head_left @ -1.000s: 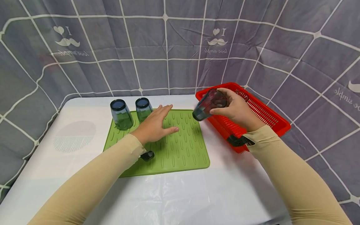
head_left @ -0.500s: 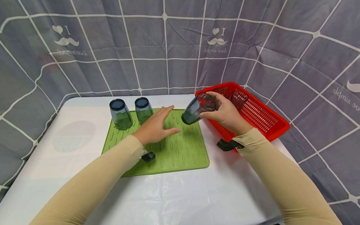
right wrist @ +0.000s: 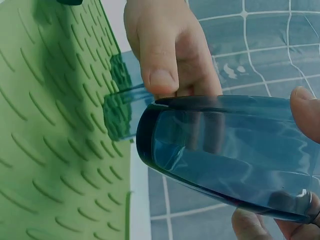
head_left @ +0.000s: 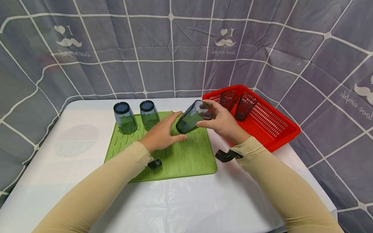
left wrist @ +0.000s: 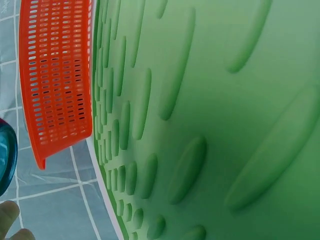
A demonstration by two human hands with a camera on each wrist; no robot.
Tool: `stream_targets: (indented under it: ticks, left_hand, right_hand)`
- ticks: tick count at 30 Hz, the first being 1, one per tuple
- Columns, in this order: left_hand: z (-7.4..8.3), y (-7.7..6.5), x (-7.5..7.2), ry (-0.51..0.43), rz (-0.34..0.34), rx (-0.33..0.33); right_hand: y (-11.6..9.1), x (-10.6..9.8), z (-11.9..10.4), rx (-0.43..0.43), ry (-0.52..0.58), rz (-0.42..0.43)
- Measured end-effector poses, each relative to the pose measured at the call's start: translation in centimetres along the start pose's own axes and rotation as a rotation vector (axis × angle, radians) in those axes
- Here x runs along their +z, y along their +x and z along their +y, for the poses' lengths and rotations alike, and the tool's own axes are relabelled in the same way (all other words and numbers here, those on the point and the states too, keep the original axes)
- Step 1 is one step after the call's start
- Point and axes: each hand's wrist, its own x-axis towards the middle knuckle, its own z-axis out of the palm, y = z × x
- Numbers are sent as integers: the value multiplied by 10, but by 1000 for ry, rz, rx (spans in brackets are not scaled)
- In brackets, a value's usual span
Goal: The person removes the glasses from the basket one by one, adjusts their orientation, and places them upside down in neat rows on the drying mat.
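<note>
the left hand [head_left: 163, 132] is hovering over the green mat [head_left: 189, 161], fingers straight and thumb spread apart, holding nothing; whether it is touching the glass [head_left: 189, 119], i cannot tell. the right hand [head_left: 222, 123] is clamping that glass near its rim, and the glass is hanging tilted above the mat, base towards the left hand. smooth walls could be slipping if the pinch is loosening, and the base could be knocking the left fingers if the swing is running too far. farther back, two upturned glasses [head_left: 138, 118] are standing on the mat; a wide sweep leftwards could be toppling one. beyond the mat's right edge, the red basket [head_left: 292, 131] is holding two more glasses [head_left: 245, 108]. compared with half a second ago, the held glass is sitting farther left, the basket glasses are showing more fully, and the left hand is barely shifting.
</note>
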Motion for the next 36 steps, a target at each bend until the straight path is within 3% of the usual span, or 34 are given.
stream_targets:
  ticks: [11, 25, 36]
  left_hand:
    - [-3, -1, 7, -134, 42, 83]
    - [-4, -4, 9, -165, 92, 91]
    - [-8, -3, 6, -256, 111, 101]
  right_hand:
    - [-1, 9, 4, 1, 79, -28]
    - [-4, 6, 5, 19, 106, -76]
    - [-5, 1, 5, 45, 56, -93]
